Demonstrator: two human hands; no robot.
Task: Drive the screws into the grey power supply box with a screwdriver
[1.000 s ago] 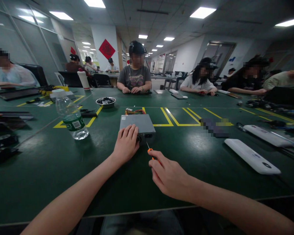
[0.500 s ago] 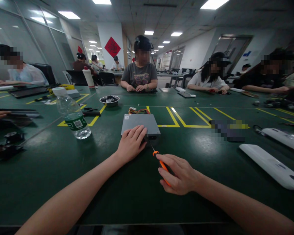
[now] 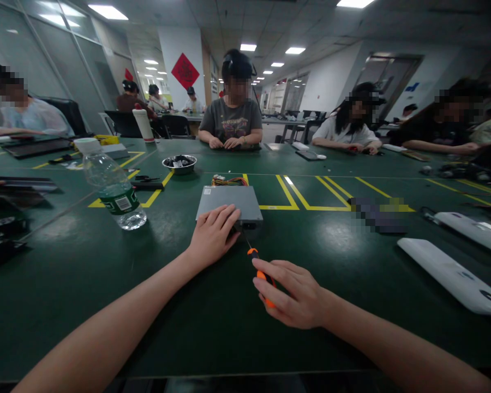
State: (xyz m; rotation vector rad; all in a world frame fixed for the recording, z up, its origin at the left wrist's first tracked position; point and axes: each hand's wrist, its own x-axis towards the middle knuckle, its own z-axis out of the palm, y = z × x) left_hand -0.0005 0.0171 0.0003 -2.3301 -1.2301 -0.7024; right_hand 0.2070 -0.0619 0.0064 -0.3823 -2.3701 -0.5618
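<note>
A flat grey metal box (image 3: 229, 200) with coloured wires (image 3: 228, 180) at its far end lies on the green table (image 3: 106, 284) in front of me. My left hand (image 3: 213, 234) rests on its near left corner, fingers laid flat over the top. My right hand (image 3: 292, 292) is closed round the handle of an orange screwdriver (image 3: 262, 274). Its thin shaft points up-left at the box's near face, close to my left fingertips.
A water bottle (image 3: 112, 188) stands left of the box, a metal bowl (image 3: 179, 163) of small parts behind it. White elongated devices (image 3: 450, 275) lie at right. Dark parts (image 3: 2, 243) sit at far left. Several people sit working around the table.
My right hand has turned and shifted its grip on the screwdriver, drawing slightly back, with the tip still at the box's near face. My left hand stays on the box.
</note>
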